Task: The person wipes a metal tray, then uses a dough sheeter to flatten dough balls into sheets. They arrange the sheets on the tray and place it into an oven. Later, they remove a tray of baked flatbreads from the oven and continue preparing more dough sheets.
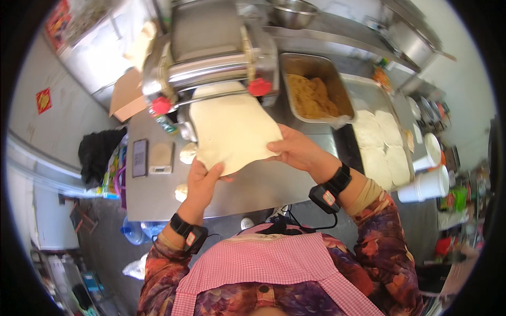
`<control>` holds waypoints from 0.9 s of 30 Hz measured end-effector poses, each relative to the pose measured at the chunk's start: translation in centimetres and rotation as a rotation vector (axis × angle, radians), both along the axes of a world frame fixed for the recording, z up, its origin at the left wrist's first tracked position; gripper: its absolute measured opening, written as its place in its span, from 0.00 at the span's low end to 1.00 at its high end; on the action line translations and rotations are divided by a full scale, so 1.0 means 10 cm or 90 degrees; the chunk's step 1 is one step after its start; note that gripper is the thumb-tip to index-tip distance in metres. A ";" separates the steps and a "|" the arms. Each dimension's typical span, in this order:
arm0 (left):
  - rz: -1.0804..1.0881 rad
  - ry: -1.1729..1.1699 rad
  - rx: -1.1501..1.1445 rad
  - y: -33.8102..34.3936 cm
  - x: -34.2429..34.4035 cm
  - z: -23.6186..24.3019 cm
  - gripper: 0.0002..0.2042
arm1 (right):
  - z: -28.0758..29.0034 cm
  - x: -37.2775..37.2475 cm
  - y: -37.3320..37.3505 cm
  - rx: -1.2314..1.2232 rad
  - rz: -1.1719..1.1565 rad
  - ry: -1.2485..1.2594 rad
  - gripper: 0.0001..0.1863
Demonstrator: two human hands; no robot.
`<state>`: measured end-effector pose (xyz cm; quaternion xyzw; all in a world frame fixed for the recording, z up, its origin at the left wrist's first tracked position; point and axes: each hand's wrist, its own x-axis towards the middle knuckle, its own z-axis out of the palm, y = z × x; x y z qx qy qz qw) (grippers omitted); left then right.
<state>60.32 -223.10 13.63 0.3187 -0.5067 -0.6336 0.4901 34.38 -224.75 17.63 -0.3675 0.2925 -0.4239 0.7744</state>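
A pale, smooth sheet of dough point(234, 129) stretches from the rollers of a metal dough sheeter point(208, 73) toward me. Its far end lies under the front bar, by the rollers. My left hand point(206, 178) grips the near left corner, thumb on top and fingers beneath. At the right edge, my right hand point(295, 149) pinches the dough, thumb over it. The sheet hangs between both hands above the steel table point(253, 192). Red knobs point(259, 87) sit on the machine's front. Small dough balls point(188, 153) rest left of the sheet, partly hidden.
Behind the right hand stands a deep metal pan point(316, 89) of brown filling. Flat dough pieces point(377, 142) lie on a tray at the right, beside white buckets point(424, 184). A phone point(139, 158) and a small scale point(161, 157) are on the table's left.
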 end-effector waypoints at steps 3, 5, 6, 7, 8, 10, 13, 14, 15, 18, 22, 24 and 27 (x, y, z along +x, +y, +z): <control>-0.107 -0.045 -0.084 -0.01 -0.03 0.04 0.17 | 0.19 -0.18 0.07 -0.013 -0.009 -0.056 0.28; -0.448 -0.090 -0.063 -0.18 0.02 0.16 0.15 | 0.31 -0.36 0.13 0.013 -0.003 -0.029 0.28; -0.625 -0.069 -0.083 -0.26 -0.01 0.21 0.14 | 0.36 -0.44 0.15 0.026 0.020 -0.014 0.29; -0.581 -0.139 -0.045 -0.32 -0.10 0.24 0.15 | 0.40 -0.53 0.17 0.041 0.045 -0.001 0.30; -0.534 -0.158 -0.033 -0.35 -0.21 0.27 0.16 | 0.45 -0.63 0.21 0.040 0.079 0.008 0.30; -0.417 -0.187 -0.082 -0.39 -0.55 0.32 0.22 | 0.57 -0.91 0.34 0.052 0.121 -0.046 0.30; -0.313 -0.244 -0.299 -0.53 -1.37 0.48 0.23 | 0.83 -1.46 0.55 0.012 0.122 -0.098 0.33; -0.373 -0.215 -0.246 -0.56 -1.62 0.57 0.23 | 0.92 -1.66 0.61 -0.012 0.112 -0.117 0.34; -0.476 -0.173 -0.128 -0.58 -1.80 0.67 0.23 | 0.99 -1.86 0.66 -0.024 0.080 -0.091 0.37; -0.561 -0.141 0.077 -0.70 -2.40 0.87 0.22 | 1.18 -2.52 0.74 -0.033 -0.030 0.057 0.34; -0.420 -0.237 -0.022 -1.15 -3.34 0.93 0.14 | 1.13 -3.47 0.26 -0.092 -0.145 0.374 0.26; -0.273 -0.314 -0.298 -1.53 -3.90 0.93 0.12 | 1.11 -3.98 0.03 -0.140 -0.195 0.498 0.22; -0.149 -0.375 -0.466 -2.08 -4.57 0.86 0.14 | 0.71 -4.49 -0.52 -0.145 -0.378 0.582 0.21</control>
